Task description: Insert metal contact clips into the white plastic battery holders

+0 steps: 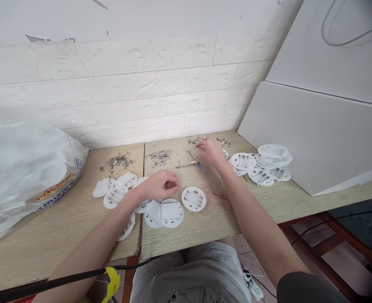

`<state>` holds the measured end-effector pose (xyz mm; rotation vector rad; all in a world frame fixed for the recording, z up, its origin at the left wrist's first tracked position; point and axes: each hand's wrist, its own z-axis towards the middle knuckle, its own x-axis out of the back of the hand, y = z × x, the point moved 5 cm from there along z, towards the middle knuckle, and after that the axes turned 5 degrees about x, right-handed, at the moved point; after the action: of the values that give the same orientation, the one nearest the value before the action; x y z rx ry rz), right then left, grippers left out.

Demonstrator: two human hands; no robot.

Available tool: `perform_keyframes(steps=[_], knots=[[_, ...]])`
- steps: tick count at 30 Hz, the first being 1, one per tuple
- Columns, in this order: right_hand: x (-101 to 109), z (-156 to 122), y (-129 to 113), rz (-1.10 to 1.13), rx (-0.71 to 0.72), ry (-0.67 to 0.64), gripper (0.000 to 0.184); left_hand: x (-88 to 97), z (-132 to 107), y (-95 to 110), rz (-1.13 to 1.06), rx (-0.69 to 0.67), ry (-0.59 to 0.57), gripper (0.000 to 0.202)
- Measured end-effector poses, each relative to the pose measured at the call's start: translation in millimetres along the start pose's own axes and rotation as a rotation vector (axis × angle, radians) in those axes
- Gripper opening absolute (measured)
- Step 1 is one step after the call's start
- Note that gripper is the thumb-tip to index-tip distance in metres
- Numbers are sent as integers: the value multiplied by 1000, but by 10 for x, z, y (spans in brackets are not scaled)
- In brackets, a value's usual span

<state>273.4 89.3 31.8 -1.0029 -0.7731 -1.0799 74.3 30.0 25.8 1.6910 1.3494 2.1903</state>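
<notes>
My left hand [164, 184] hovers above a group of round white plastic battery covers [170, 213], its fingers curled closed; whatever they hold is hidden. Right of it, a single round white battery case [194, 198] lies with its slotted compartment facing up. My right hand [211, 150] reaches to the back of the table, at a pile of small metal pieces [197, 139]. Its fingers are bent together, and what is between them is too small to tell. Just below that hand lie a blue-handled screwdriver [201, 166] and metal tweezers [186, 164].
More small metal parts form heaps, one at left [119, 161] and a finer pile [160, 157] at centre. White round cases [272, 162] are stacked at right beside a white panel [315, 134]. A large plastic bag [28, 164] stands left. A black cable [78, 277] crosses in front.
</notes>
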Motion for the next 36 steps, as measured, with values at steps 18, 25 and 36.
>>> perform_keyframes(steps=[18,25,36], knots=[[-237,-116,-525,43,309,-203,13,-65,-21,-68,-127,121,-210,25],[-230,-101,-506,54,289,-161,16,-49,-21,-48,-106,94,-195,31],[-196,-128,-595,61,280,-181,24,-116,-22,38,82,-12,-120,42]])
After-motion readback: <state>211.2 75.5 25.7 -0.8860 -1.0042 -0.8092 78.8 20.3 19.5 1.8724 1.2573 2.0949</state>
